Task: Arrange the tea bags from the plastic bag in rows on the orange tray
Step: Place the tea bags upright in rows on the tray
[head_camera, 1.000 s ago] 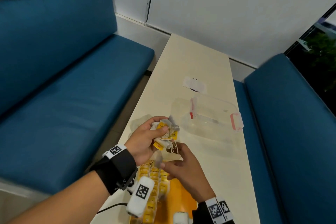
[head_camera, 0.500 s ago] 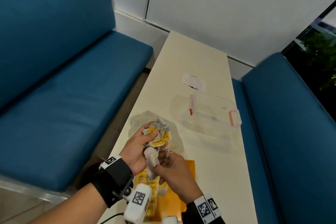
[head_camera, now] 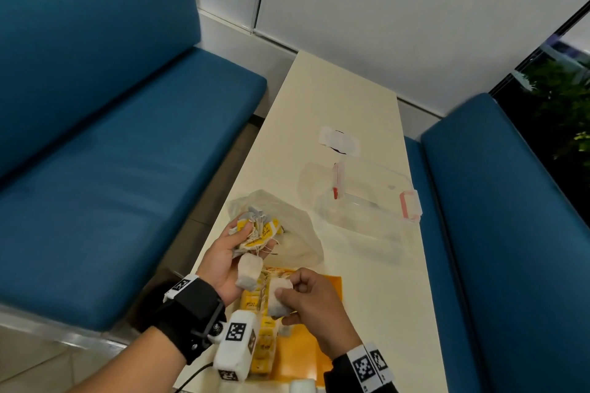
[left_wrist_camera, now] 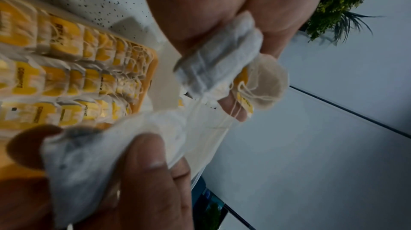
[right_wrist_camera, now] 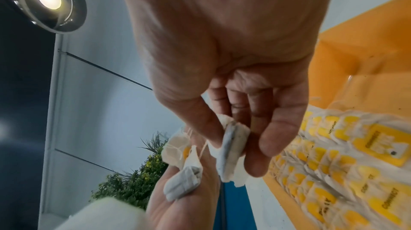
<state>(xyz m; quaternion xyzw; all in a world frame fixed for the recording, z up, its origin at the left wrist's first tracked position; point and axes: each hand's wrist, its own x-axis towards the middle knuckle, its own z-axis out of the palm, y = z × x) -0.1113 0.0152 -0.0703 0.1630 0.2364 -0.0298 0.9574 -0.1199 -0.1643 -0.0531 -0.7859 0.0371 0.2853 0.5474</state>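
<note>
1. The right hand (head_camera: 306, 300) pinches one tea bag (head_camera: 277, 297) just above the orange tray (head_camera: 306, 354), fingers curled round it; rows of tea bags (head_camera: 263, 338) already fill the tray's left part.
2. Judged step: laying this bag at a row's end, flat and aligned.
3. Beyond the tray, the left hand (head_camera: 228, 252) grips a tangled bunch (head_camera: 255, 230), one bag (head_camera: 250, 269) dangling.
4. The plastic bag (head_camera: 300, 233) lies farther, touching the tray's far edge.

Yellow-tagged tea bags (head_camera: 259, 340) in rows on orange tray (head_camera: 306, 357), crumpled plastic bag (head_camera: 298, 233) beside
</note>
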